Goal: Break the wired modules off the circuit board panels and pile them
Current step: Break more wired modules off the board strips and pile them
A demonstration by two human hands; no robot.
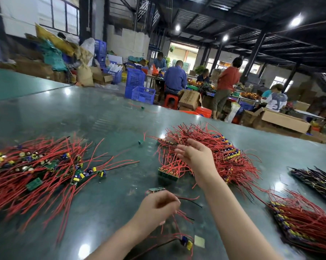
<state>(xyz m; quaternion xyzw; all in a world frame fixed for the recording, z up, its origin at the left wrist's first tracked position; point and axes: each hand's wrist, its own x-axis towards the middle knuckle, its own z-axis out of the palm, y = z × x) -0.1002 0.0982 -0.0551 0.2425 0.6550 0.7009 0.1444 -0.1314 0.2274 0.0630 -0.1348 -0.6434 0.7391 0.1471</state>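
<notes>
Head view: left grip (156, 207) curls around a wired module (156, 190); right grip (194, 154) hovers spread, empty.

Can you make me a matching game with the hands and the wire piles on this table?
1. left hand
2. right hand
3. pile of loose modules
4. stacked panels

a. near right of the table
b. open, over the middle red wire heap
c. far left
d. curled round a small module

Pairs: 1-d, 2-b, 3-c, 4-a
</notes>
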